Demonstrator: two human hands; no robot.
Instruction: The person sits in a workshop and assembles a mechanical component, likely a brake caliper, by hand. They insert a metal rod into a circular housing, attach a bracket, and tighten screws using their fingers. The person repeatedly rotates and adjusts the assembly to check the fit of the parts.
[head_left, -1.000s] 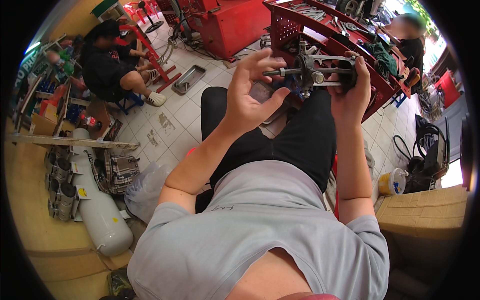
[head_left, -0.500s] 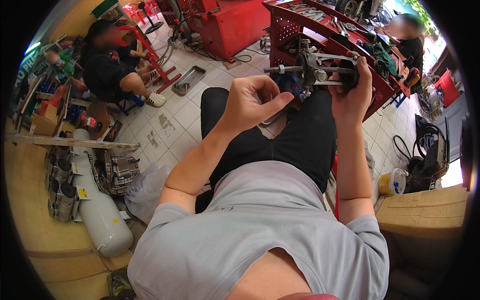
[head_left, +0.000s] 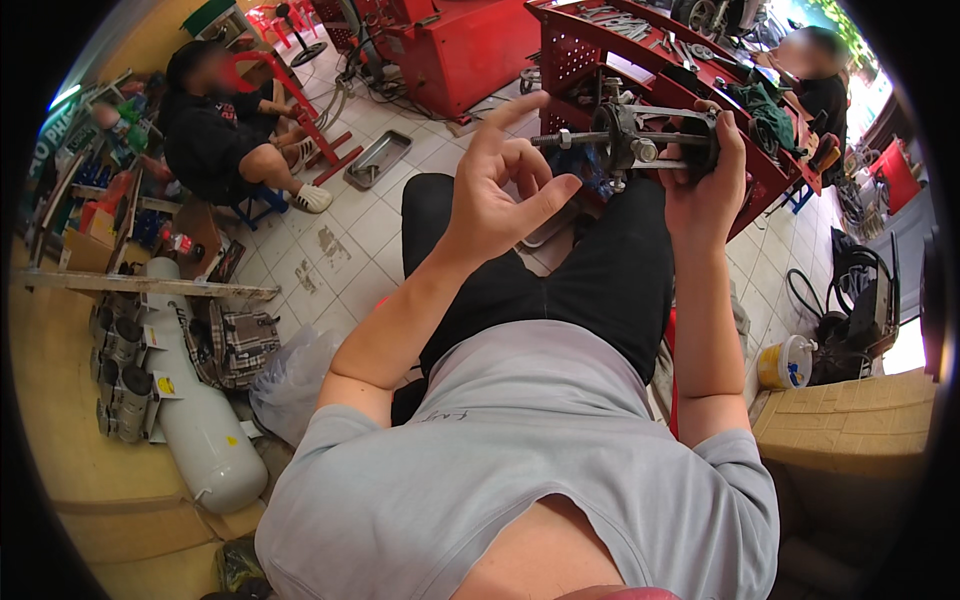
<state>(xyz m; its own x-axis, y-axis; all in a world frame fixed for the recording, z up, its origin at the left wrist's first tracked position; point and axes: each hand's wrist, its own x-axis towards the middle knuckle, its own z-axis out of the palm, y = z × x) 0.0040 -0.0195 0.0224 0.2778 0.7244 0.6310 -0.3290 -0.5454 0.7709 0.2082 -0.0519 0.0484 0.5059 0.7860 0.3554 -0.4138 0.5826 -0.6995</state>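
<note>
My right hand (head_left: 708, 195) grips a metal puller (head_left: 646, 152) from its right end, with the thumb along the outer side. The puller lies sideways above my right thigh. It has long arms, bolts and a threaded rod (head_left: 572, 140) with a nut, which points left. A dark round part sits between the arms at the right end, partly covered by my fingers. My left hand (head_left: 500, 190) is just left of the rod's tip, holding nothing. Its index finger stretches up and the thumb points right, while the other fingers curl loosely.
Ahead on the right stands a red tool cart (head_left: 590, 45) with wrenches. A metal tray (head_left: 378, 160) lies on the tiled floor. One person (head_left: 215, 130) sits at the left; another (head_left: 825, 90) is beyond the cart. A grey tank (head_left: 205, 420) lies at the left, a bucket (head_left: 785, 362) at the right.
My left index finger has straightened upward and the hand has opened out beside the rod's tip. My right hand and the puller have barely moved.
</note>
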